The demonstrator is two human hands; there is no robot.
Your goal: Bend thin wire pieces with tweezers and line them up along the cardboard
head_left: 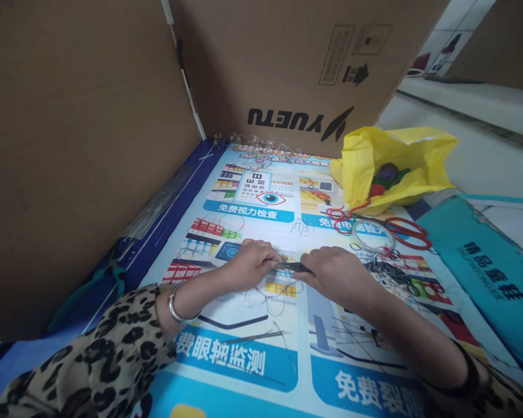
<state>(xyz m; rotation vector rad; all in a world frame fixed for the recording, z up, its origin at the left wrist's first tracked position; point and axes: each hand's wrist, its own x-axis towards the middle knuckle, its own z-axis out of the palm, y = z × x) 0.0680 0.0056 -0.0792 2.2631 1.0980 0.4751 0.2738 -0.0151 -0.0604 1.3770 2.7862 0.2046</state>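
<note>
My left hand [250,265] is closed in a pinch on thin wire, at the middle of the printed sheet [303,348]. Fine wire loops [268,299] show just below its fingers; whether they belong to the pinched piece I cannot tell. My right hand [337,276] is wrapped around dark narrow-nosed pliers [293,266], whose tips meet the left fingertips. Their handles are hidden in the palm. A small bent-wire piece [302,226] lies beyond the hands. Nearer me lies a bundle of straight thin wires [257,337].
Cardboard walls [261,69] stand behind and to the left. A yellow bag [396,162], red-handled scissors [407,232], a wire coil [375,235] and a teal box [483,273] lie right. Teal-handled pliers [113,276] and long wires [157,203] are left. Wire pieces [257,148] line the back.
</note>
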